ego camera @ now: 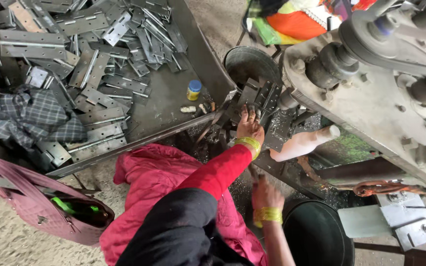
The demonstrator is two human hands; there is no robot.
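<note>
Hand (249, 129) beside yellow blue-capped jar (194, 90)

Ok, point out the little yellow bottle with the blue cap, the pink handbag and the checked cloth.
bottle (194, 92), head view, on its yellow body.
handbag (30, 204), head view, on its quilted side.
checked cloth (28, 116), head view, on the middle folds.

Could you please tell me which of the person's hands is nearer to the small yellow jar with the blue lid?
The left. The left hand reaches among metal pieces just right of the jar on the tray. The right hand sits much lower, beside the dark bucket.
</note>
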